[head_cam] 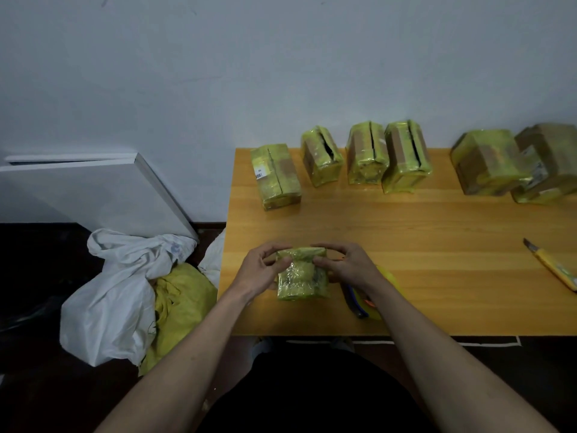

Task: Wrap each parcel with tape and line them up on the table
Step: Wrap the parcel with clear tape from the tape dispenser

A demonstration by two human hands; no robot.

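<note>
Parcel in hand: small boxy parcel [302, 274], wholly covered in glossy yellow-green tape that wrinkled and caught the light; it sat at the near left part of the wooden bench [406, 245], between both hands.
Left hand [261, 270]: fingers curled round the parcel's left side, its grip grasping the parcel.
Right hand [346, 265]: fingers pinched the parcel's upper right edge, its grip likewise grasping the parcel.
Row of wrapped parcels [368, 159]: six stood along the far edge of the bench by the wall, brown card showing through bands of yellow-green tape; several showed a dark slit along the top seam, and the leftmost [275, 175] carried a white barcode label.
Tape roll [382, 292]: yellow, partly hidden behind the right forearm, just beside the parcel.
Utility knife [552, 265]: yellow, lying at the right edge of the bench, well apart from the hands.
Floor at left: white plastic bag [118, 295] touching a yellow sack [181, 301].
</note>
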